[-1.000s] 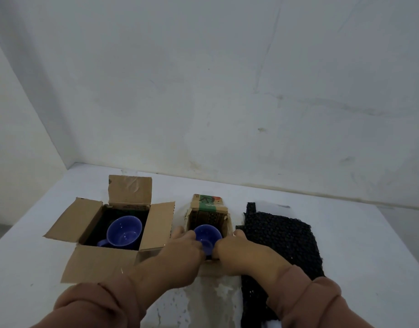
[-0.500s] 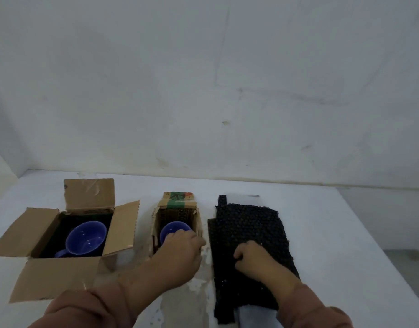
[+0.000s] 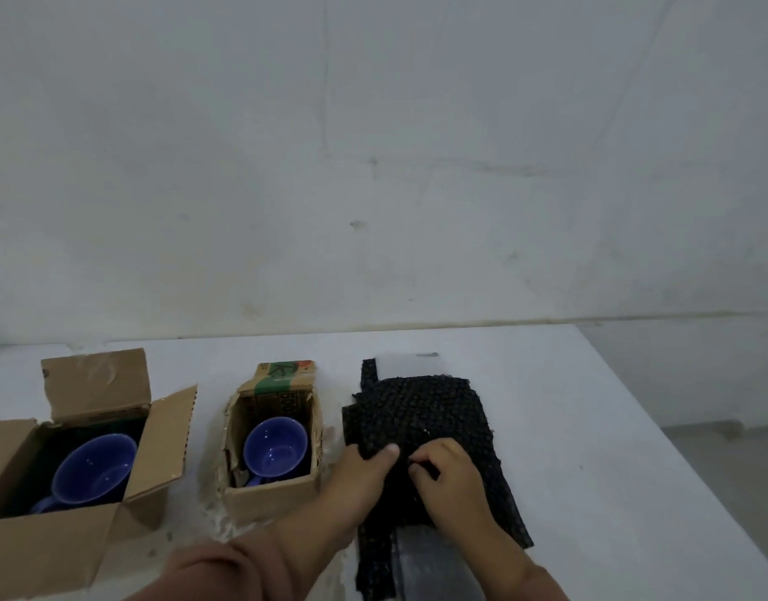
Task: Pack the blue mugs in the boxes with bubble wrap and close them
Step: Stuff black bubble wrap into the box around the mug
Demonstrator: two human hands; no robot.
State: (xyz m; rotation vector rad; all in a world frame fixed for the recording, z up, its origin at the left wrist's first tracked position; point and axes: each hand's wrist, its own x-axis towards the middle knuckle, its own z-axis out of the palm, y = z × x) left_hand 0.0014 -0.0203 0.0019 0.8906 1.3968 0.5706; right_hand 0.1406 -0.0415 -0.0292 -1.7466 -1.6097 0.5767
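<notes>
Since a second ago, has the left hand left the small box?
Yes: the left hand moved right, off the small box onto the black bubble wrap.

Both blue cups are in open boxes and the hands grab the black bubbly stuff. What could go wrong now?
The small box looks torn at one front corner and fits its mug closely, so stuffing bubble wrap in might split it more. The wrap lies in layers, so the left hand and right hand might lift several sheets together.

Blue mugs upright inside open boxes
</notes>
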